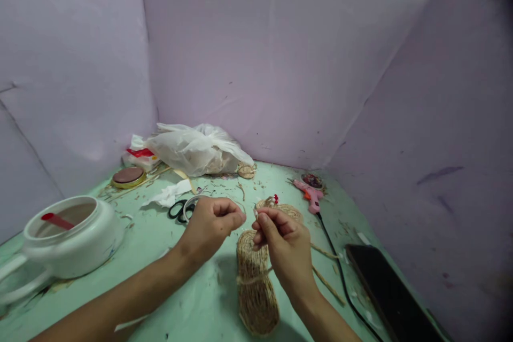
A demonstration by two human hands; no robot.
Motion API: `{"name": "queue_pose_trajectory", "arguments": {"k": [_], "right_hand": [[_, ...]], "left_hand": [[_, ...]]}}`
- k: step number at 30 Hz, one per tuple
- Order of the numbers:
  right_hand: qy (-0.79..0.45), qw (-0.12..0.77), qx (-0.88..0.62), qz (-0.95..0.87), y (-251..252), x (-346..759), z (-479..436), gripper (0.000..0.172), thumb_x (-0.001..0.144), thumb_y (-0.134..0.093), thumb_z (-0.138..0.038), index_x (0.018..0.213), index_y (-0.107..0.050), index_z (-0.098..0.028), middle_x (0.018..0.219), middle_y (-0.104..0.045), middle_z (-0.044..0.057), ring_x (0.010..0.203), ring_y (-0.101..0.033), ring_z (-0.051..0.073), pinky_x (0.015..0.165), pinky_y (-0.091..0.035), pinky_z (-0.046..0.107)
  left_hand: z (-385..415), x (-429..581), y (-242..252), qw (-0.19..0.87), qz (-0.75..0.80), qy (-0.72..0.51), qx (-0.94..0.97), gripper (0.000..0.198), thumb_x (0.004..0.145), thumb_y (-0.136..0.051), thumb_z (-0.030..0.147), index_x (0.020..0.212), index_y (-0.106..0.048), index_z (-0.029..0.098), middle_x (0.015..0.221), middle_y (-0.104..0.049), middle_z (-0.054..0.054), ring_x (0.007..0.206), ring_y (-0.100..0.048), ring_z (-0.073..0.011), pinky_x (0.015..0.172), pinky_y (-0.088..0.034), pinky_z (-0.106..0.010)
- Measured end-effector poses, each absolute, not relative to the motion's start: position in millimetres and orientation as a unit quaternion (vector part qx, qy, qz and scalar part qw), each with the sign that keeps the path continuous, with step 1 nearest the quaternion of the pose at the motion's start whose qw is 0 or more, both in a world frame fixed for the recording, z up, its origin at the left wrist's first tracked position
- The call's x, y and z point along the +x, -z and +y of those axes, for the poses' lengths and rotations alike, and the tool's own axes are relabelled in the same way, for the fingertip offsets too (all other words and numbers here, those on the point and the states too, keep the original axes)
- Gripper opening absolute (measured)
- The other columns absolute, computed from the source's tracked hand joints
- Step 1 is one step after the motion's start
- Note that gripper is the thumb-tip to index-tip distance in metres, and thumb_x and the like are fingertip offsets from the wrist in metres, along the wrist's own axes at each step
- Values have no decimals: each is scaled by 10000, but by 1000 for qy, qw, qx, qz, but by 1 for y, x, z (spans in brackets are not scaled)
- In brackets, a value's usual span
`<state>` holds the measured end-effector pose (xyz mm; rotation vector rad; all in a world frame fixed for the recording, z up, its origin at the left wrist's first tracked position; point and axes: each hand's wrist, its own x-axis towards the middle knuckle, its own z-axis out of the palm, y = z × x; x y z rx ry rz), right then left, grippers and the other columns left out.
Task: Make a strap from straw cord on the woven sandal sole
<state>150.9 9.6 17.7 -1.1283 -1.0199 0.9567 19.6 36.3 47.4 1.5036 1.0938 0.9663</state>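
Note:
My left hand [220,219] is closed in a pinch over the middle of the table, and whatever its fingertips hold is too small to make out. Just right of it my right hand [286,238] pinches a tiny pale piece between thumb and forefinger, its kind unclear. The fingertips of the two hands are a short gap apart. Below them lies a sole-shaped coil of braided twine [258,307] with a strand across its middle. Behind my right hand, partly hidden, sits a second twine coil [294,211] with a small red and white ornament [275,200] near it.
Black-handled scissors [176,210] lie behind my left hand. A pink glue gun [313,196] with a black cord [334,248] is at the right, near a dark phone [390,291]. At the left stands a white pot [76,243]. A plastic bag [196,149] rests against the wall.

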Motion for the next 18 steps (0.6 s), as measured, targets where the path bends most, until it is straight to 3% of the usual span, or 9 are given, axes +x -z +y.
{"name": "queue_pose_trajectory", "arguments": {"k": [12,15,18], "right_hand": [[-206,591,-502,-597,-11,146,1,129,793,-518,-217,801,-634,-162,609,-629,6,482,-591,106,481,-478,212],[-228,596,-498,-587,-12,145,0,119,785,-533,-218,804,-637,-165,586,-622,-3,486,-592,104,484,-481,207],[-335,614,-484,-526,-15,143,0,117,775,-550,-246,783,-630,-161,507,-582,-30,434,-566,93,440,-478,194]], "left_hand": [[30,29,-50,543,474,-409,560,137,534,-589,260,518,-564,127,481,-527,14,492,-418,-91,485,-325,-219],[31,30,-50,553,476,-411,547,117,510,-589,240,498,-561,126,458,-521,23,477,-410,-81,480,-319,-211],[31,28,-51,561,464,-411,549,91,504,-581,218,495,-558,130,431,-496,42,461,-391,-71,478,-311,-205]]}}
